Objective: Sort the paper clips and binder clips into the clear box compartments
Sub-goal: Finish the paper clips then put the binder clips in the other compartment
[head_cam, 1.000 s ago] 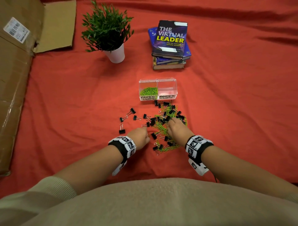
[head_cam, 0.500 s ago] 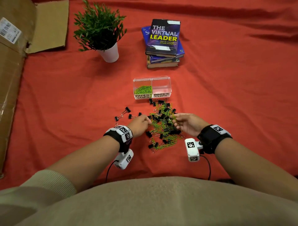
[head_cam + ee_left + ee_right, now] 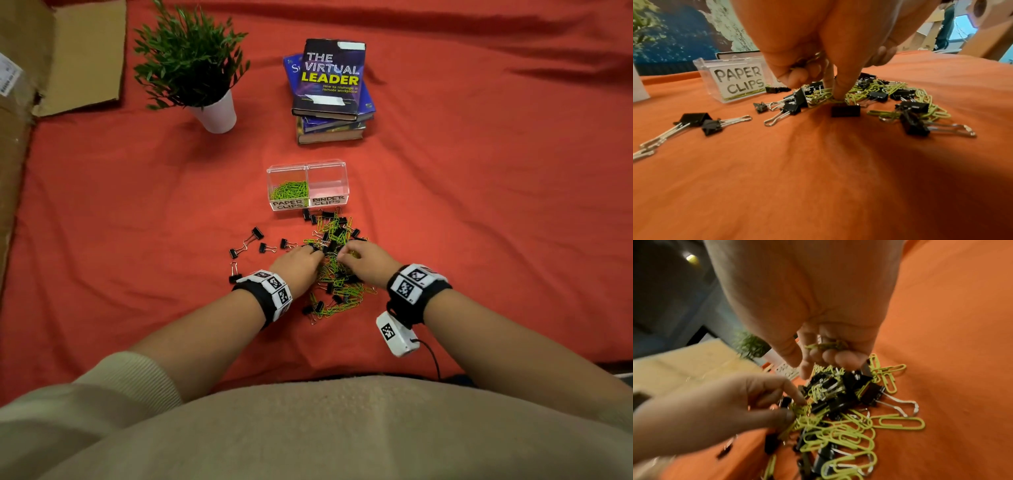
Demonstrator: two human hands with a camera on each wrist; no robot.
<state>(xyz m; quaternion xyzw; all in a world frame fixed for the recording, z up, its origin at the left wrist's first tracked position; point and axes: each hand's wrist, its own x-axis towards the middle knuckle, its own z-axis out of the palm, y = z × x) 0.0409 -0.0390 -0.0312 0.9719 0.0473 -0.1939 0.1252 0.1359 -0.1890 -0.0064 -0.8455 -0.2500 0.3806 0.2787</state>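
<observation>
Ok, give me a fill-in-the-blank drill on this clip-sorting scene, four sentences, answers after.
1. The paper clips in the box are ____ in colour.
2. The compartment labelled ____ CLIPS holds nothing.
3. The binder clips on the cloth are ____.
4. The right hand already holds some ____ clips in its curled fingers.

Answers: green; BINDER; black; paper

We saw a matt orange-red cloth (image 3: 479,205), softly creased, covering the surface. The clear box (image 3: 337,171) was glossy transparent plastic with paper labels. The paper clips (image 3: 900,422) had a smooth lime-green coating; the binder clips (image 3: 845,110) were matt black with shiny bare metal wire handles. Rough brown cardboard (image 3: 85,58) lay nearby, beside glossy book covers (image 3: 329,78).
</observation>
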